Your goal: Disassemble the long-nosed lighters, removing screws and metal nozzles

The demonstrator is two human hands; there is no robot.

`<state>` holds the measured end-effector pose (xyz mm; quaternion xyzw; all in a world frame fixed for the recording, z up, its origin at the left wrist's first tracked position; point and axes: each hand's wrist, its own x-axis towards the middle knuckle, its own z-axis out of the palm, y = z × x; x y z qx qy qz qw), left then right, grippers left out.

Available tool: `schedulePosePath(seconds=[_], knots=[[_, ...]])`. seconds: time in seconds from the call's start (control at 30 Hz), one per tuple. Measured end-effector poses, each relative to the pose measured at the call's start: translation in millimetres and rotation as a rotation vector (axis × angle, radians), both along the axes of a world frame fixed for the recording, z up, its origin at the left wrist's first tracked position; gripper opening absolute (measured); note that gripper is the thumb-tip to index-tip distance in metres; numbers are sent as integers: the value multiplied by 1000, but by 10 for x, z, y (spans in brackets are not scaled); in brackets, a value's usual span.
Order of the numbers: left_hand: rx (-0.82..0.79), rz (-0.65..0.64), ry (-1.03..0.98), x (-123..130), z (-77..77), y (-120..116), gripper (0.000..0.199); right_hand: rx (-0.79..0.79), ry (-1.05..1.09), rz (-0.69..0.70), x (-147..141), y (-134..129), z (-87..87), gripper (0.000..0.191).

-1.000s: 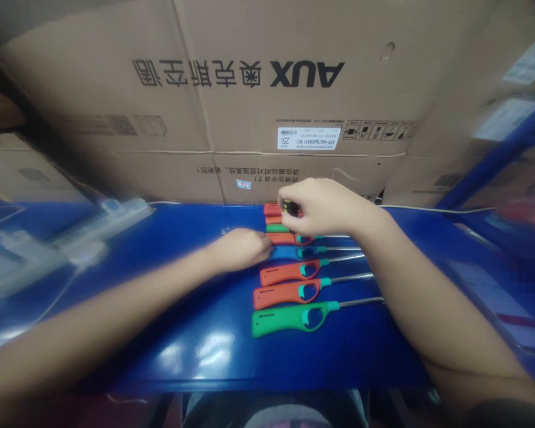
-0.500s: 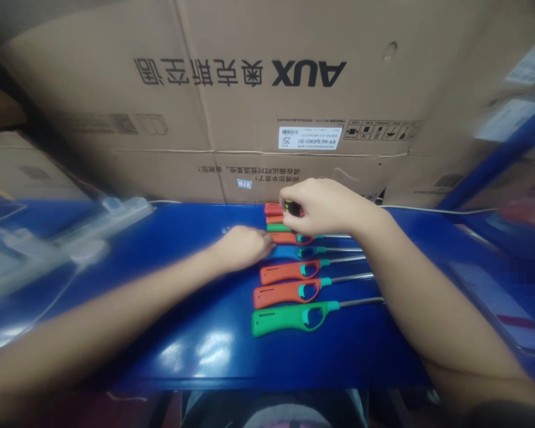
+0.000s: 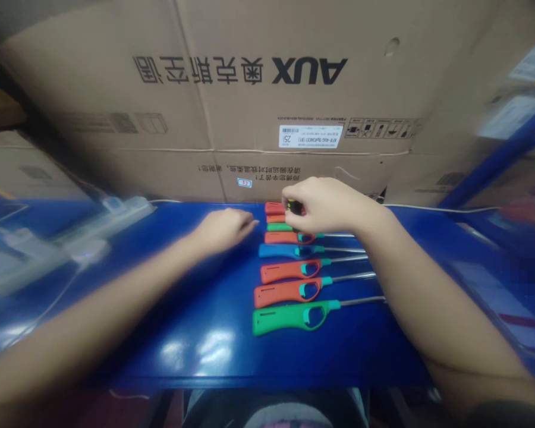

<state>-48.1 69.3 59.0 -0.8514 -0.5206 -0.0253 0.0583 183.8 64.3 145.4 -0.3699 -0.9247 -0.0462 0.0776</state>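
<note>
Gas lighters with long metal tubes lie side by side in a row, handles to the left. Nearest is a green lighter (image 3: 276, 320); behind it come an orange lighter (image 3: 276, 294), another orange lighter (image 3: 280, 272) and a blue lighter (image 3: 276, 251). Over the far end of the row, my right hand (image 3: 321, 205) is closed around a screwdriver (image 3: 295, 207) with a black and yellow handle. Its thin shaft points down at an orange lighter (image 3: 279, 238); whether the tip touches is unclear. My left hand (image 3: 225, 230), slightly blurred, is left of the handles, fingers curled, nothing visible in them.
A large cardboard box (image 3: 232, 119) stands upright behind the blue table (image 3: 196, 309). White power strips (image 3: 89, 244) with cords lie at the left. At the right is a flat pale object (image 3: 503, 303), and a blue post (image 3: 481, 160) slants beyond it.
My left hand has moved left and slightly back, away from the lighter handles, and the blue lighter's handle end now shows. My right hand and the screwdriver have barely moved.
</note>
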Motion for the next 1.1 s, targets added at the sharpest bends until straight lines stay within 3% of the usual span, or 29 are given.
schedulePosePath(seconds=[0.13, 0.33, 0.67, 0.83, 0.93, 1.1], knots=[[-34, 148, -63, -339, -59, 213, 45, 9, 17, 7, 9, -5, -1, 14], [-90, 230, -102, -710, -268, 430, 46, 1, 4, -1, 2, 1, -15, 13], [-125, 188, -165, -742, -342, 449, 44, 5, -5, -3, -1, 27, -25, 13], [-92, 158, -247, -733, -249, 420, 48, 34, 114, 35, 16, -39, 41, 10], [-104, 93, -302, -573, -102, 247, 43, 14, 260, 90, -3, -141, 63, 10], [-313, -285, -369, -172, 65, -270, 22, -11, 389, 207, -84, -308, -73, 10]])
